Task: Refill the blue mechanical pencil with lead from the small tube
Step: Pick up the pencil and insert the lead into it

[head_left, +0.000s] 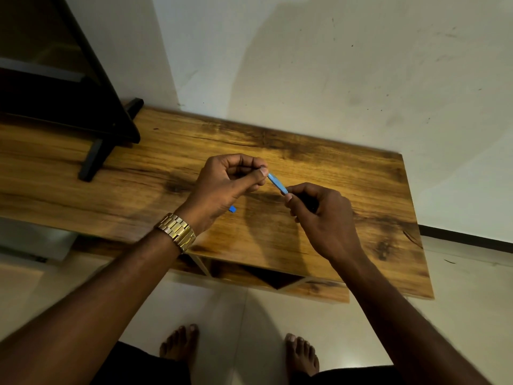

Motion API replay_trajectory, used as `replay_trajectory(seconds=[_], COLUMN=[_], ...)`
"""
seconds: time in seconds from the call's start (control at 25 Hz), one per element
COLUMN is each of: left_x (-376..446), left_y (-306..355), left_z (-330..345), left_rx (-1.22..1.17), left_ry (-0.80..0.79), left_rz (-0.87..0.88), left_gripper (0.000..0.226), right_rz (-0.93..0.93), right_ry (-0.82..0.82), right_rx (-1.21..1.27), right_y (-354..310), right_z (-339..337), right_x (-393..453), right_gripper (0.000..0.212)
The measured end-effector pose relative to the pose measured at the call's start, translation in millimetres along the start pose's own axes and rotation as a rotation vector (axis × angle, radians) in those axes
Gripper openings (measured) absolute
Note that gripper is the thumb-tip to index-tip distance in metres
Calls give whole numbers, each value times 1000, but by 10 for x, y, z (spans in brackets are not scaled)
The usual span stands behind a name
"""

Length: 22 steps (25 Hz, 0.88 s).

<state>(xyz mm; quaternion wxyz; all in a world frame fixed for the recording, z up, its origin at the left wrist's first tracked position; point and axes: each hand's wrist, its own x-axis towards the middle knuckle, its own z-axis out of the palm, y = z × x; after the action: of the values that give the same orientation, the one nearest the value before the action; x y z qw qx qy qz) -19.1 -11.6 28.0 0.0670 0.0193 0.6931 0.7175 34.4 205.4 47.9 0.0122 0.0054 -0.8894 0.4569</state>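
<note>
Your left hand [230,182] pinches the upper end of the blue mechanical pencil [277,183] between thumb and curled fingers. Your right hand [319,215] grips its lower end, fingers curled round what looks like a dark grip section, though blur hides it. The pencil hangs tilted above the middle of the wooden surface [347,173]. A small blue piece [232,209] lies on the surface under your left wrist. A black stand [91,159] sits at the far left corner, against the pale wall [333,65]. Pale floor tiles [249,315] lie below.
</note>
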Motion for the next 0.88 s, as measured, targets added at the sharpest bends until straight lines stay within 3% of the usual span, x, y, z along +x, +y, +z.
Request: replay_trajectory(seconds=[0.28, 0.56, 0.68, 0.76, 0.88], left_x=[-4, -15, -68, -75, 17], left_y=[-26, -21, -77, -94, -53], left_z=[-19, 23, 59, 63, -40], left_rx=[18, -160, -56, -55, -79], left_ry=[-49, -86, -149, -135, 1], left_rz=[42, -37, -54, -60, -142], left_gripper=[23, 24, 23, 19, 15], right_rz=[-9, 116, 178, 158, 73], right_ry=[-33, -32, -39, -64, 0], right_rx=[16, 302, 449, 432, 169], right_y=[22, -11, -65, -88, -67], right_z=[-32, 110, 156, 160, 61], right_x=[4, 18, 33, 30, 51], right_gripper=[17, 16, 16, 16, 22])
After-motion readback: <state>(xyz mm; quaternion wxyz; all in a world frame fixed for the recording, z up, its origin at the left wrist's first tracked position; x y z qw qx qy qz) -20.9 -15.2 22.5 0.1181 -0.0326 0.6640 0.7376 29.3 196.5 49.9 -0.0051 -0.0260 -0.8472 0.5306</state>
